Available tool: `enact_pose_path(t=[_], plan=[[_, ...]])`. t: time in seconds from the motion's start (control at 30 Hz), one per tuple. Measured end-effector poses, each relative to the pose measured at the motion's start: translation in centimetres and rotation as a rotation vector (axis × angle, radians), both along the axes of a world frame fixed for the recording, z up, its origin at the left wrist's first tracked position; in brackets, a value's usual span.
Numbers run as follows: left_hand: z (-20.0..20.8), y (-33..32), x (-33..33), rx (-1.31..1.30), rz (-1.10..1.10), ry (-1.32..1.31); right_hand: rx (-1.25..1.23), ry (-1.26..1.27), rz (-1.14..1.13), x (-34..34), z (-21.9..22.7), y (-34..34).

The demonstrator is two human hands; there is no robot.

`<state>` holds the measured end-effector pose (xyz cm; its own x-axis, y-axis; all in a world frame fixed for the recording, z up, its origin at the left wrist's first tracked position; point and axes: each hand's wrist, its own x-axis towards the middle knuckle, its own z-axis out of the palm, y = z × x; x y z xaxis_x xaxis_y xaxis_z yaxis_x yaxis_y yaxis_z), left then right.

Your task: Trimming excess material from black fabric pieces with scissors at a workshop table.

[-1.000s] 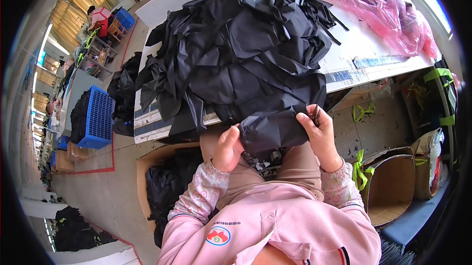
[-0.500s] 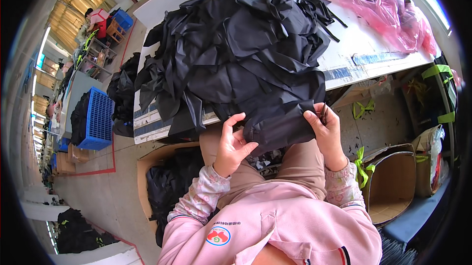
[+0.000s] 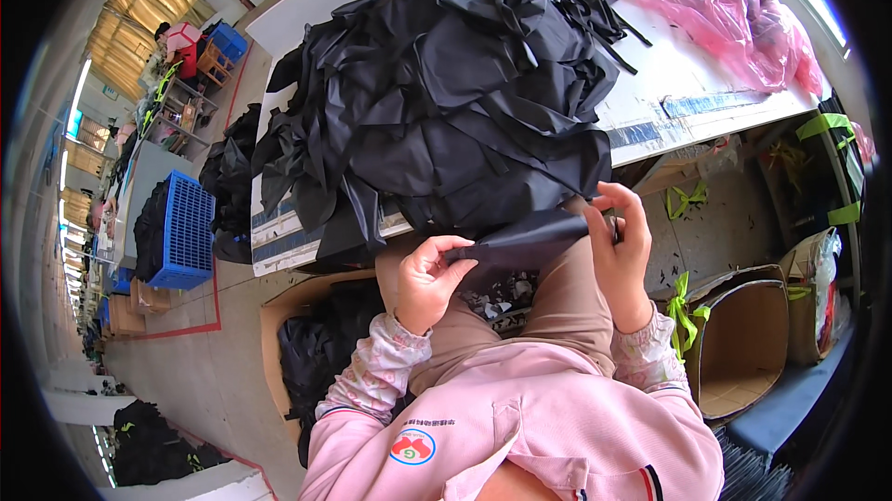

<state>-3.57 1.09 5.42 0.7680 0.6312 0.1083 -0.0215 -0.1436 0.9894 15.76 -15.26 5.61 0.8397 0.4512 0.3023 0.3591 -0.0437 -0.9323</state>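
Observation:
Over my lap, a piece of black fabric [image 3: 525, 243] stretches between my hands, folded into a narrow strip. My left hand [image 3: 429, 280] pinches its left end between thumb and fingers. At the other end is my right hand [image 3: 621, 255], with its thumb by the fabric's right corner; whether it grips that corner is hard to tell. A small dark object [image 3: 616, 228], mostly hidden by the curled fingers, sits in the right hand. Just beyond both hands, a large heap of black fabric pieces [image 3: 465, 64] covers much of the white table [image 3: 669, 55] and hangs over its front edge.
Pink plastic sheeting [image 3: 697, 13] lies on the table's far right. A cardboard box [image 3: 271, 334] with black fabric stands by my left leg, another cardboard box [image 3: 743, 343] at right. A blue crate [image 3: 188, 231] stands on the left floor; a person [image 3: 183, 41] works far off.
The fabric piece has gone from spread flat to a narrow folded strip. My left hand has closed onto its end and moved slightly down; my right fingers have lifted and shifted a little right.

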Motion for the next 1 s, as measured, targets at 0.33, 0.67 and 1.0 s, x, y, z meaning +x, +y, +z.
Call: enact_pose_path(t=[0.33,0.67,1.0], plan=[[1.2,-1.4,0.7,-0.054,-0.051,-0.035,-0.154,-0.257,0.493,-4.2,1.7,2.9],[-0.3,0.0,1.0,-0.154,-0.222,-0.289,0.017,-0.14,0.654,-3.2,2.1,3.1],[-1.1,-1.8,1.1,-0.538,-0.194,-0.21,0.036,-0.052,0.64,-3.7,1.8,3.0]])
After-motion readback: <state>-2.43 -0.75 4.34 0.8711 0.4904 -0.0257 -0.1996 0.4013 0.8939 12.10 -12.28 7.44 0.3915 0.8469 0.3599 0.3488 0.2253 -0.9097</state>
